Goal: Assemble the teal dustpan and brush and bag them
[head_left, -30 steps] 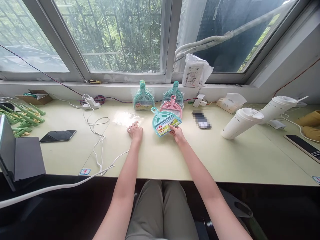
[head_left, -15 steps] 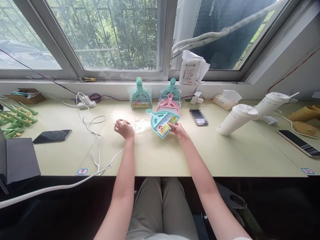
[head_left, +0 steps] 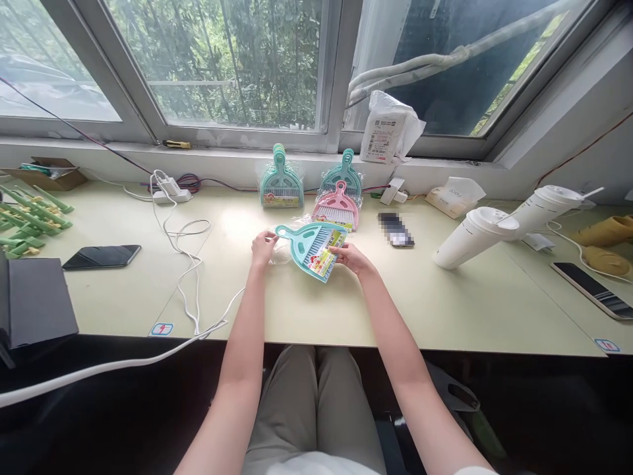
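Tilted above the table is a turquoise dustpan and brush set (head_left: 307,243) with a printed label card. My right hand (head_left: 353,258) grips it by the label side, thumb on the card. At the handle end, my left hand (head_left: 264,249) has its fingers closed on a clear plastic bag (head_left: 281,254), which hangs beneath the handle. A pink dustpan set (head_left: 339,206) stands just behind, in front of a wrapped teal dustpan set (head_left: 341,173). Further left stand several wrapped green dustpan sets (head_left: 280,181), stacked together.
White cables (head_left: 185,247) and a power strip (head_left: 171,196) lie to the left, near a black phone (head_left: 103,256). On the right are a blurred-out phone (head_left: 395,229), white cups (head_left: 472,239), a tissue pack (head_left: 452,198) and another phone (head_left: 591,289).
My left hand has moved right to the dustpan's handle end and closed on the plastic bag. The dustpan set has shifted slightly left in my right hand.
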Available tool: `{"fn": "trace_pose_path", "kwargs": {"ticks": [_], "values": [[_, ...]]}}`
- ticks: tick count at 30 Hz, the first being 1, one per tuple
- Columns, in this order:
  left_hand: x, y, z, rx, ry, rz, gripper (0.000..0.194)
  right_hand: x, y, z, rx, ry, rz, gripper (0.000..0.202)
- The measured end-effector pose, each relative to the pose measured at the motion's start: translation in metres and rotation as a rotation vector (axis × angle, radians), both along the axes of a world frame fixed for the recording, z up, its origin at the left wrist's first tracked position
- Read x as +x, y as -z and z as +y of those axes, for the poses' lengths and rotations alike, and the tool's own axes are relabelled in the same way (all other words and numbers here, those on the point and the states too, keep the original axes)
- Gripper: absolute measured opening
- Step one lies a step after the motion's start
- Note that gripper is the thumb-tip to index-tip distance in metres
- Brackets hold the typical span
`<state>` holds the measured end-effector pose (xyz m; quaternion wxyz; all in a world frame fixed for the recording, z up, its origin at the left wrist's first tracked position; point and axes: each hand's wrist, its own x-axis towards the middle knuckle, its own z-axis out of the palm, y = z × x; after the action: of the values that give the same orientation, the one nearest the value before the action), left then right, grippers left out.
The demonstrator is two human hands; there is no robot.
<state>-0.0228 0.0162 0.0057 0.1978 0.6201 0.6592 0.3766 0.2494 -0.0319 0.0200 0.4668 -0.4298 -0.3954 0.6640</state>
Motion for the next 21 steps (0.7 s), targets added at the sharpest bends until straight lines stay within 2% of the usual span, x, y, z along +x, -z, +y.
{"fn": "trace_pose_path", "kwargs": {"ticks": [2,7,9,11,15,17,21], "values": [[-0.006,-0.002,0.001,0.012,-0.094,-0.058,0.014,-0.001,-0.001,-0.003,-0.019,-0.065,0.003,0.027],[-0.011,-0.007,-0.004,0.12,-0.321,-0.006,0.018,0.001,-0.005,-0.006,-0.045,-0.161,-0.022,0.029],[-0.008,-0.009,-0.006,0.167,-0.387,0.046,0.016,-0.001,-0.006,-0.006,-0.036,-0.124,-0.038,0.029],[-0.004,-0.01,-0.009,0.194,-0.429,0.096,0.015,-0.007,-0.007,-0.006,-0.016,-0.025,-0.04,0.029],[0.004,-0.015,-0.014,0.194,-0.404,0.104,0.015,-0.025,-0.005,-0.007,0.021,0.163,0.013,0.025],[0.008,-0.018,-0.015,0.208,-0.35,0.075,0.014,-0.034,-0.002,-0.007,0.009,0.158,0.041,0.023],[0.021,-0.028,-0.021,0.302,-0.154,0.02,0.01,-0.044,0.0,-0.008,-0.018,0.067,0.078,0.022]]}}
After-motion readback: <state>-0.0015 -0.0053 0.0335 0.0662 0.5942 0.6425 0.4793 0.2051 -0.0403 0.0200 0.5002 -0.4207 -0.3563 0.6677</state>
